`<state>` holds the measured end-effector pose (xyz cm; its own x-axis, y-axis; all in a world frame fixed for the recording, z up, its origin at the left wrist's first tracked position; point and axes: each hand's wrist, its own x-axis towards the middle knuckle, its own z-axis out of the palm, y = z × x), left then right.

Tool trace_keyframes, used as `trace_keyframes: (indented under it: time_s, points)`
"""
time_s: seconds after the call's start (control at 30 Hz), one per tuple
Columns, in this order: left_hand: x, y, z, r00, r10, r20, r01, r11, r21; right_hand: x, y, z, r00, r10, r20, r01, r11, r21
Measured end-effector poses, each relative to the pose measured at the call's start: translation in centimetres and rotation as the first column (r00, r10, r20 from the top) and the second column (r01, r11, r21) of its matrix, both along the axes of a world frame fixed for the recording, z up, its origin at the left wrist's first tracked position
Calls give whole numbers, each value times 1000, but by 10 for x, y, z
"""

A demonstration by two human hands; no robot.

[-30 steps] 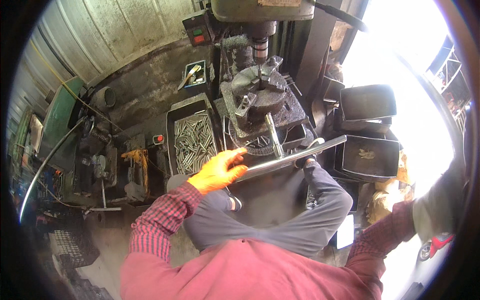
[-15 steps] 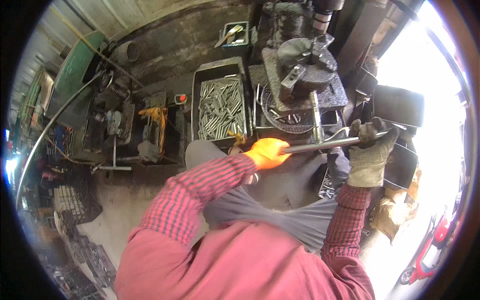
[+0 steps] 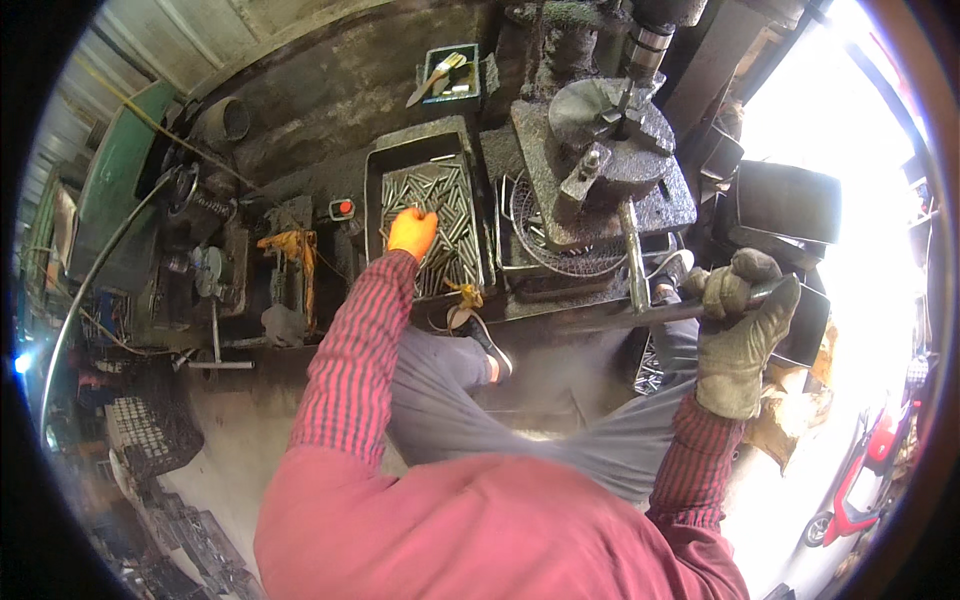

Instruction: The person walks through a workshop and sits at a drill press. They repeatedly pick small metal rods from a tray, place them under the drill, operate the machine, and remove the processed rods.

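My left hand (image 3: 411, 233), in an orange glove, is over a dark metal tray (image 3: 374, 190) heaped with short steel pins (image 3: 455, 220). Its fingers are closed down at the pins, and what they grip, if anything, is hidden. On the right, my right hand (image 3: 740, 310) in a worn grey glove is wrapped round the end of a long metal bar (image 3: 655, 315). The bar crosses the lower end of a steel arm (image 3: 633, 250) that comes from a greasy machine. A round chuck-like fixture (image 3: 590, 112) sits on that machine's table (image 3: 535, 150).
A round wire basket (image 3: 520, 215) with pins sits under the machine table. Behind the tray stands a small bin (image 3: 460, 92) with a brush (image 3: 437, 78). A red button box (image 3: 343, 208) is left of the tray. Another pin container (image 3: 648, 370) is below the bar.
My left hand has let go of the bar and moved left and forward to the pins in the tray. My right hand stays on the bar's end.
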<state>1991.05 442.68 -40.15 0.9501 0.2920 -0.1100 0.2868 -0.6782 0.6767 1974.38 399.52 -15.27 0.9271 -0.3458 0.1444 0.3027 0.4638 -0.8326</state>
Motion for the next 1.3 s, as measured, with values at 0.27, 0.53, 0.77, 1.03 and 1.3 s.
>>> trace_keyframes:
  time_s: [0.27,0.53,0.77,1.03,1.3]
  points:
    - [58,-45,-112,880,109,-463,-12,978,206,2,-5,2,1000,-16,-5,16,992,126]
    - [52,-53,-93,850,-40,-525,274,886,375,-7,86,44,910,299,-289,-371,272,-888]
    - [45,-33,-108,967,-96,-237,163,946,281,-19,58,-64,927,136,-350,-375,381,-845]
    - [57,2,53,951,-143,274,271,809,-522,-35,-42,-74,1000,22,18,-24,991,133]
    - [77,-187,214,831,-222,510,556,327,-764,-29,25,-24,987,149,-67,-160,963,-218]
